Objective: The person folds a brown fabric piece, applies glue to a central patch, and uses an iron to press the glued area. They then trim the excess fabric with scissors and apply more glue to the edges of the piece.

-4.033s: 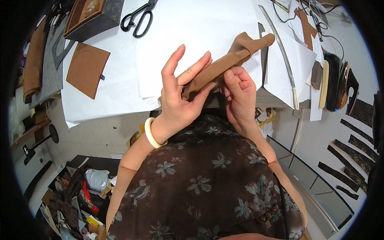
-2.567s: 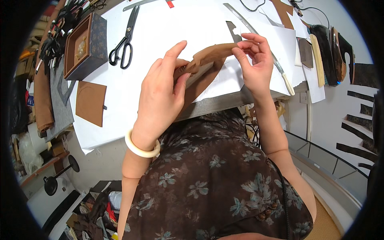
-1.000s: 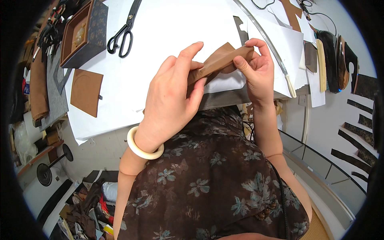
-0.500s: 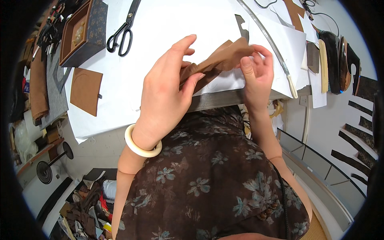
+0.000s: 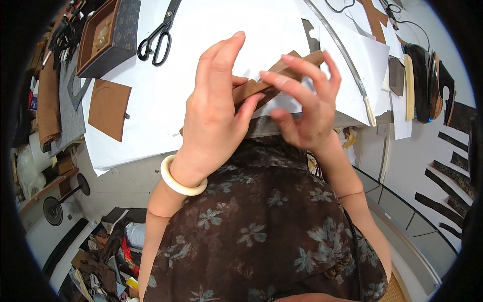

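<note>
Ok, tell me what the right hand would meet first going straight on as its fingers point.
Probably the brown material in the left hand: the fingers of the right hand overlap it in view, though whether they touch it is unclear.

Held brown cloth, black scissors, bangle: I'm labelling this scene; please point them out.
Held brown cloth (image 5: 250, 89), head view: folded strip.
Black scissors (image 5: 168, 21), head view: pivot area.
Bangle (image 5: 173, 184), head view: lower curve.
</note>
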Demonstrator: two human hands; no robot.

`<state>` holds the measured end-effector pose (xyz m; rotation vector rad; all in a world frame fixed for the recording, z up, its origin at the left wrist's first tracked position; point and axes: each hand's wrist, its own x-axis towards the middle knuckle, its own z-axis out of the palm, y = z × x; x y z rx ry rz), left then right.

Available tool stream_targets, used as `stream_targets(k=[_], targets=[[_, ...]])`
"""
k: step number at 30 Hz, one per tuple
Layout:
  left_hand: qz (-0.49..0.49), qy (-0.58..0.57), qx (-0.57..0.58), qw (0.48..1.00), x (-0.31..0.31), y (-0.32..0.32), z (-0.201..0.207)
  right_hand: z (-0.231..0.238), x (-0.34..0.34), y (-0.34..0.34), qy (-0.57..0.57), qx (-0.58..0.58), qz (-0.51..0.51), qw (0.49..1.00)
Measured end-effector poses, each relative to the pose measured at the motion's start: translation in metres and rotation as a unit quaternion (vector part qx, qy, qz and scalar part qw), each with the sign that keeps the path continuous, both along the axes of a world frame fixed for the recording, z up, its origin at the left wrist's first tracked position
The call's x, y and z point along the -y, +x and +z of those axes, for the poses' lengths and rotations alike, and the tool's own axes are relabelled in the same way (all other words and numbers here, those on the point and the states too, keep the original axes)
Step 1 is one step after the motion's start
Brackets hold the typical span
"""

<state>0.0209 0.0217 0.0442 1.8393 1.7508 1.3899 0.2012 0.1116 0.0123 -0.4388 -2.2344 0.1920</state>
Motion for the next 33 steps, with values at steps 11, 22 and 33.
stream_targets(k=[11, 22, 33], targets=[[-0.01, -0.053, -0.045, 0.998, 0.004, -0.003, 0.004, -0.018, 0.03, 0.034, -0.601, -0.205, -0.09, 0.768], [-0.025, -0.135, -0.039, 0.99, -0.001, -0.001, 0.021, -0.027, 0.038, -0.005, -0.755, -0.357, 0.08, 0.545], [-0.037, -0.157, -0.106, 0.981, -0.006, 0.006, 0.03, -0.024, 0.04, 0.002, -0.681, -0.386, 0.033, 0.621]])
